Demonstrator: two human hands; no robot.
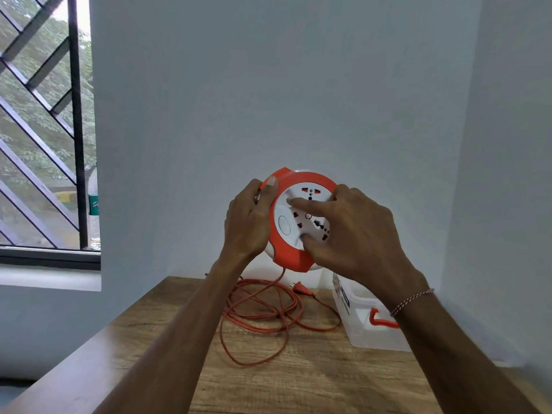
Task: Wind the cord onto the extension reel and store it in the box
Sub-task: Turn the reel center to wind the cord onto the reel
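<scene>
Holding an orange-and-white extension reel up in the air above the wooden tabletop, socket face turned toward the camera. Gripping the reel's left rim with the left hand: thumb lying over the orange edge near the top, remaining fingers curling round behind the housing. Pressing on the white socket face with the right hand: index finger stretching across the upper part of the disc, thumb touching its lower part, other fingers bending over the right rim, so the grip here looking like a pinch across the disc. Wearing a thin red-and-white thread bracelet on the right wrist.

Trailing down from the bottom of the reel, the orange cord lying mostly unwound in loose loops on the tabletop below the hands, one long loop reaching toward the near edge. Resting at the far side of the loops, near the wall, an orange plug. Sitting just right of the cord on the tabletop, a clear plastic box with a red handle, partly hidden by the right forearm. Showing at the left, a barred window with green foliage outside.
</scene>
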